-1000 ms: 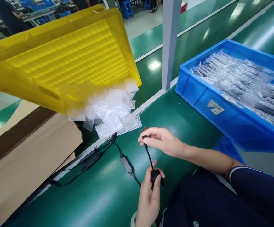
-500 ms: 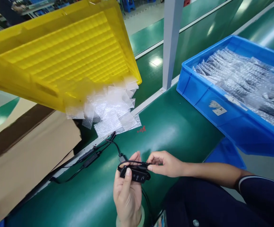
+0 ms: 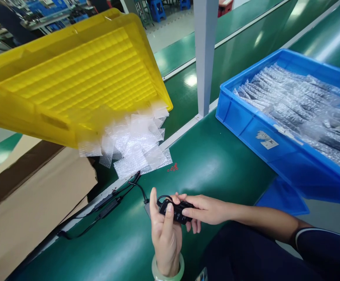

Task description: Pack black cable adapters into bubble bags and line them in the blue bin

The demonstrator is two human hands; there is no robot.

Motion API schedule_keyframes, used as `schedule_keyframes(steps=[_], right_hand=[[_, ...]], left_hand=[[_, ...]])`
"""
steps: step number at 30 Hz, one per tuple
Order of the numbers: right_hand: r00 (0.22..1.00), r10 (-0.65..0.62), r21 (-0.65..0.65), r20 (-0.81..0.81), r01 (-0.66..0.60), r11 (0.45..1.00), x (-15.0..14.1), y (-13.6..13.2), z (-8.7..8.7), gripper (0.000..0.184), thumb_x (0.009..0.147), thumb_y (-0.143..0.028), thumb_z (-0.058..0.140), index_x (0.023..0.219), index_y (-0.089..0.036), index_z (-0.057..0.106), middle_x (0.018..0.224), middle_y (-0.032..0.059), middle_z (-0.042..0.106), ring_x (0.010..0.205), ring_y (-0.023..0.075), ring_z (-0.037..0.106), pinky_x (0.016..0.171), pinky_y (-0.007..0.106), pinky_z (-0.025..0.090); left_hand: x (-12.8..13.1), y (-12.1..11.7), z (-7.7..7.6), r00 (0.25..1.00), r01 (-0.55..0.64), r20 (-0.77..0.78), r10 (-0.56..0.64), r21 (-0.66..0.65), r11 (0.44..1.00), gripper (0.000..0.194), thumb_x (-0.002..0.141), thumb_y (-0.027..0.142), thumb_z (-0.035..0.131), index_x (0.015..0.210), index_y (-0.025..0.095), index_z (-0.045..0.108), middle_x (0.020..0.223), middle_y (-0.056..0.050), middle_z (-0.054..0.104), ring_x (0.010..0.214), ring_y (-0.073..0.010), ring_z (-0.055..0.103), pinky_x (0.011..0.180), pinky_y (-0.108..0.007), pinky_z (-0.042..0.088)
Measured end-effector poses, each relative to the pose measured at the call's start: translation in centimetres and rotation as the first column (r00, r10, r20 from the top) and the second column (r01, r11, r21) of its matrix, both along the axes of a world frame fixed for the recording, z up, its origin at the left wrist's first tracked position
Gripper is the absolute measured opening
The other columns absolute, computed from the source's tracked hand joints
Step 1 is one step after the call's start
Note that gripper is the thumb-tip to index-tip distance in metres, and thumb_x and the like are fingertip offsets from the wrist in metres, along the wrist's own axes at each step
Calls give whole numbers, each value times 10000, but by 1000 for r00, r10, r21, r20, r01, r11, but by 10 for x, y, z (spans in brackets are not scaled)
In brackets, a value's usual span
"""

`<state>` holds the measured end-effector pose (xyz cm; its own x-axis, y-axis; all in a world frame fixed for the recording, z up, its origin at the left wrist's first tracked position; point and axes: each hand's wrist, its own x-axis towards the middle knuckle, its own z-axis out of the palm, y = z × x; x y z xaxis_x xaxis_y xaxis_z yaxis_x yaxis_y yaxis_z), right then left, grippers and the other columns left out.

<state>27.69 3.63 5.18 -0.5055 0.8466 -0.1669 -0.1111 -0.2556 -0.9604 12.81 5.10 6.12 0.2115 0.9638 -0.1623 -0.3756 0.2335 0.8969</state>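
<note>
The black box [image 3: 174,212], with small markings on its face, is in the grip of both hands, above the green table [image 3: 114,246]. The left hand [image 3: 166,238] holds its left part, thumb across the face and index finger raised; the right hand [image 3: 206,208] is closed around its right end, thumb on top and fingertips showing beneath. A thin black cord [image 3: 164,197] loops along the box's far edge, between the hands. Just left of the grip, partly behind the left fingers, is a grey block [image 3: 147,208] on a cable. Farther left lie more black cables [image 3: 108,210] and a cardboard box [image 3: 41,203]. Beyond the grip are small red rings [image 3: 174,168], then a pile of bubble bags [image 3: 131,156] below a tilted yellow tray [image 3: 85,78]. Right of the grip and farther off stands a blue crate [image 3: 240,121] of wrapped packets [image 3: 293,97].
</note>
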Motion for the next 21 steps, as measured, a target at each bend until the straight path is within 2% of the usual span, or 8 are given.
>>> schedule_keyframes(steps=[3,5,7,9,11,17,19,21], right_hand=[[993,-113,-61,-31,111,992,6,1,-6,423,911,-575,422,1008,-163,406,660,-36,563,443,51,521,426,166,468],[974,-227,-72,4,227,971,14,2,-10,449,890,-620,419,899,-173,382,648,-34,560,451,50,515,407,152,444],[949,-312,-61,41,314,948,25,1,-12,475,876,-651,413,863,-178,370,642,-34,557,448,45,498,395,146,422],[933,-354,-49,71,357,933,36,-1,-14,494,865,-670,410,854,-179,369,642,-31,557,447,43,484,390,149,409],[922,-375,-42,93,380,924,45,-4,-14,504,857,-684,407,838,-182,360,644,-27,557,451,45,478,389,156,404],[890,-428,-31,156,438,899,64,-18,-12,498,867,-679,389,822,-184,354,676,-13,551,486,57,486,422,184,412],[878,-442,-13,181,452,892,72,-23,-9,490,879,-667,382,828,-180,357,708,-4,555,508,60,495,447,195,427],[870,-445,6,211,454,891,80,-28,-5,469,898,-640,375,842,-175,366,732,0,554,529,61,500,476,202,441]], left_hand=[[-1,26,-1,982,166,-128,-142,200,966,459,935,417,481,1375,330,380,1064,-63,622,1104,-249,583,911,-410,488],[-3,60,-7,918,260,-390,-72,456,851,415,961,447,379,1311,250,484,1248,-117,561,1209,-272,503,1017,-452,402],[-6,101,-16,660,387,-693,290,644,660,413,907,411,505,1239,169,547,1267,-159,540,1224,-310,460,1061,-499,331],[-8,141,-26,316,611,-787,531,596,520,376,883,347,507,1171,117,582,1185,-202,562,1135,-361,489,950,-542,406],[-10,171,-32,230,692,-784,577,549,469,256,864,259,472,980,112,647,1075,-203,604,1016,-362,538,841,-518,465],[-27,180,1,346,624,-689,637,676,393,279,909,307,429,849,141,645,899,-128,659,849,-267,606,803,-411,505],[-37,159,25,391,496,-640,661,752,435,269,907,364,479,873,157,649,883,-93,672,823,-235,626,801,-375,509],[-45,134,46,452,276,-622,640,780,562,256,865,413,562,893,177,661,839,-57,680,754,-200,640,761,-333,522]])
